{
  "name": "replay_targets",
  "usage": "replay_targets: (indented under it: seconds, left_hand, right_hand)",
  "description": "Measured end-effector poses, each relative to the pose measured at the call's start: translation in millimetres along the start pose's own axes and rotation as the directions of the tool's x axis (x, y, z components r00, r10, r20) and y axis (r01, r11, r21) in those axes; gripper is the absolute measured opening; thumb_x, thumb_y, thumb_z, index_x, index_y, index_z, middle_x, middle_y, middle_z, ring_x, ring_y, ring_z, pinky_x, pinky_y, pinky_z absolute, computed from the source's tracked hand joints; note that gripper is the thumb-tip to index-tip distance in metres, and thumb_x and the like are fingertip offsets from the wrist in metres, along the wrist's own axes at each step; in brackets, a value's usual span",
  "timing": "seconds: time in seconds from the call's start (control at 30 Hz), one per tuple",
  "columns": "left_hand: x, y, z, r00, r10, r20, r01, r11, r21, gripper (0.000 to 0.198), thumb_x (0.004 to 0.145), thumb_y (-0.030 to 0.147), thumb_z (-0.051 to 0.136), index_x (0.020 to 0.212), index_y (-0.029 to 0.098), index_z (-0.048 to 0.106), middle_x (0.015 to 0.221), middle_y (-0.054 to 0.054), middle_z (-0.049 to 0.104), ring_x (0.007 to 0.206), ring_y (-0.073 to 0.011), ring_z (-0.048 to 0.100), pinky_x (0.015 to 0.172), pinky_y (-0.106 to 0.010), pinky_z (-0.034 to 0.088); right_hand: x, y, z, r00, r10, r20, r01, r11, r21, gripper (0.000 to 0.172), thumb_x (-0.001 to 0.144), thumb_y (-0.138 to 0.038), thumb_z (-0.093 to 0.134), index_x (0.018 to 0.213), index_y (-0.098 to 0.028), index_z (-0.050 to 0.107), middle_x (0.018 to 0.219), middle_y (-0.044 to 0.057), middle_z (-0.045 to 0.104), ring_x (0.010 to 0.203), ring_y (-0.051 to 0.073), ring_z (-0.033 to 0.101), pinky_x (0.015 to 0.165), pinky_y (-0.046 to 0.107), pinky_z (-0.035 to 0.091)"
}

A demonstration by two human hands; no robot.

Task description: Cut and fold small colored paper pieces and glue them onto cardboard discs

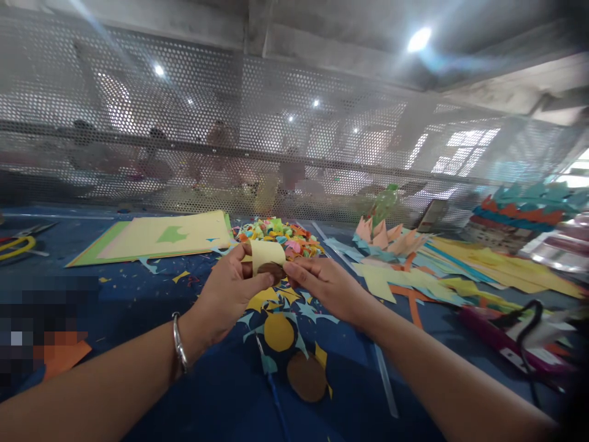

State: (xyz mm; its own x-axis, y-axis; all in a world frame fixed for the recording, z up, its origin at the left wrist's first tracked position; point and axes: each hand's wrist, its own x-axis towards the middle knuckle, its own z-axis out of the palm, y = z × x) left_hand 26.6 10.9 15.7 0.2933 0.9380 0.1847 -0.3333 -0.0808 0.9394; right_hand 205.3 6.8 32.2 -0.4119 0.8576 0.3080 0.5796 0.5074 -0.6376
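Between both hands, above the blue table, a curled piece of pale yellow paper is held up. My left hand grips its left side, thumb in front and fingers behind. My right hand pinches the right end with closed fingertips. A brown rounded piece shows at the lower edge of the paper, partly covered by it and by my left thumb. Below the hands lie a yellow paper circle, a brown disc and a thin blue-handled tool, whose kind I cannot make out.
Colourful paper scraps are heaped behind the hands. A stack of paper sheets lies left, with yellow-handled scissors beyond. Right are pointed paper cutouts, paper strips and a purple object with a black cord. A perforated metal screen stands behind.
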Motion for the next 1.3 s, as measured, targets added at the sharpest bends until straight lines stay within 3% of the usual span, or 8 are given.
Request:
replay_targets:
  seconds: [0.3,0.67,1.0,1.3]
  left_hand:
    - [0.3,0.3,-2.0,0.998,0.06,0.03,-0.064,0.987,0.147,0.031,0.068,0.012,0.07,0.093,0.018,0.054,0.072,-0.003,0.071,0.066,-0.0151,0.064,0.064,-0.024,0.045]
    - [-2.1,2.1,-1.3,0.995,0.067,0.07,-0.078,0.981,0.179,0.03,0.07,0.017,0.065,0.095,0.02,0.049,0.066,-0.001,0.068,0.053,-0.013,0.058,0.05,-0.022,0.038]
    - [1.2,5.7,-2.1,0.991,0.05,0.128,-0.085,0.954,0.286,0.034,0.07,0.015,0.063,0.096,0.02,0.041,0.066,0.003,0.065,0.057,-0.0109,0.055,0.053,-0.021,0.037]
    - [6.9,-2.4,-10.1,0.993,0.098,0.061,-0.113,0.937,0.332,0.034,0.073,0.015,0.061,0.097,0.022,0.038,0.064,0.004,0.061,0.056,-0.0106,0.05,0.052,-0.023,0.032]
  right_hand:
    - [-0.3,1.8,0.7,1.0,-0.025,0.0,0.025,0.999,-0.035,0.046,0.093,-0.05,0.036,0.061,-0.021,0.049,0.053,-0.003,0.039,0.05,0.012,0.035,0.05,0.027,0.027]
    - [-0.5,1.7,0.4,1.0,-0.005,0.018,0.005,0.999,-0.044,0.042,0.094,-0.044,0.037,0.061,-0.02,0.048,0.054,-0.003,0.038,0.05,0.011,0.035,0.049,0.027,0.026]
    - [-0.7,-0.3,1.6,1.0,0.003,0.028,-0.001,0.998,-0.063,0.04,0.093,-0.044,0.038,0.063,-0.019,0.048,0.056,-0.003,0.04,0.051,0.01,0.036,0.05,0.024,0.029]
    - [-1.1,3.0,-0.4,0.995,0.102,0.018,-0.103,0.994,0.037,0.042,0.086,-0.053,0.048,0.06,-0.02,0.043,0.053,-0.006,0.028,0.048,0.01,0.026,0.046,0.026,0.021]
